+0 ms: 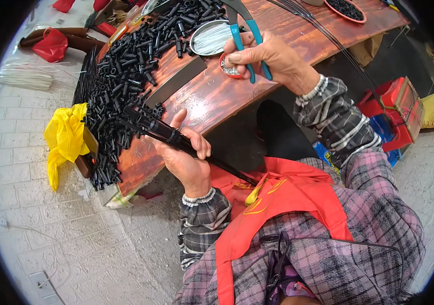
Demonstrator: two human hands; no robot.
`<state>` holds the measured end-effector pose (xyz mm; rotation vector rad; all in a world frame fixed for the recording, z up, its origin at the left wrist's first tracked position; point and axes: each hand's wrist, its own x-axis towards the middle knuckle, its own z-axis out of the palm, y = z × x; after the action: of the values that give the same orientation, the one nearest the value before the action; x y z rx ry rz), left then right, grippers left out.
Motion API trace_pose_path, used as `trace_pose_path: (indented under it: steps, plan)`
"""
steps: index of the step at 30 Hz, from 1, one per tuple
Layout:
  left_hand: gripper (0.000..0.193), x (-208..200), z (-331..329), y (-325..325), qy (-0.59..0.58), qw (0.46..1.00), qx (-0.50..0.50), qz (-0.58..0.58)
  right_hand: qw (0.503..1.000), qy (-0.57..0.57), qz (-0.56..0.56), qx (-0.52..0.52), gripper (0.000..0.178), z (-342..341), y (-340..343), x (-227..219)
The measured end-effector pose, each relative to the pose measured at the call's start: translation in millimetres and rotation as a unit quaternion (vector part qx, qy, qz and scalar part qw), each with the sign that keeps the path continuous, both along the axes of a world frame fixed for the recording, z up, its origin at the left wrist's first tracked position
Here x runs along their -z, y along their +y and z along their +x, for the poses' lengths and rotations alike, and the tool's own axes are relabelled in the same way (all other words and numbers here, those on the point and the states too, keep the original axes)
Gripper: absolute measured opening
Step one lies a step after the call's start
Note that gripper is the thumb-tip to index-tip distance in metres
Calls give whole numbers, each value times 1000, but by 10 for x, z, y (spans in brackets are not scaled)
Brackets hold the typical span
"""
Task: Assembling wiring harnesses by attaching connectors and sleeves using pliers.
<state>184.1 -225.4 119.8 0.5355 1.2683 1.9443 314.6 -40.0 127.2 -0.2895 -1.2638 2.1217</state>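
Observation:
My left hand (189, 165) is wrapped round a bundle of thin black rods (168, 133), which slants from the table edge down to my lap. The bundle's thicker upper end lies over a heap of short black plastic tubes (125, 84). Raised above the table's front edge, my right hand (280, 58) grips pliers with teal handles (236, 38); their jaws are cut off by the picture's top. Just behind that hand sits a small red dish (222, 62) of tiny silvery metal pieces. Beside it stands an oval dish (192, 47) of thin white sticks.
A dark flat bar (176, 81) borders the tube heap on the reddish wooden table (237, 96). Long black rods (328, 35) overhang the right edge. A yellow bag (67, 134) hangs at the left corner. Red boxes (399, 109) stand on the floor at right. A red apron (288, 203) covers my lap.

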Motion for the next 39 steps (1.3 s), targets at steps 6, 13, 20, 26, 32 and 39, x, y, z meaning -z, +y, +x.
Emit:
trace_pose_path:
  steps: [6, 13, 20, 26, 32, 39]
  plan:
    - [79, 111, 238, -53, 10, 1000, -7, 1, 999, 27, 42, -10, 23, 258, -341, -9]
    - [79, 139, 294, -186, 5, 999, 12, 32, 997, 26, 69, -2, 20, 279, -733, -84]
    - [77, 294, 167, -334, 4, 999, 16, 34, 999, 15, 38, -29, 11, -24, -1088, 55]
    - [77, 359, 24, -422, 0, 1000, -10, 2, 996, 13, 60, -65, 11, -284, -1277, 143]
    - [78, 371, -161, -542, -2, 1000, 4, 13, 998, 6, 60, -32, 9, -482, -1426, 197]
    - [78, 358, -185, -646, 4, 999, 12, 36, 972, -17, 228, 53, 5, -599, -1476, 247]
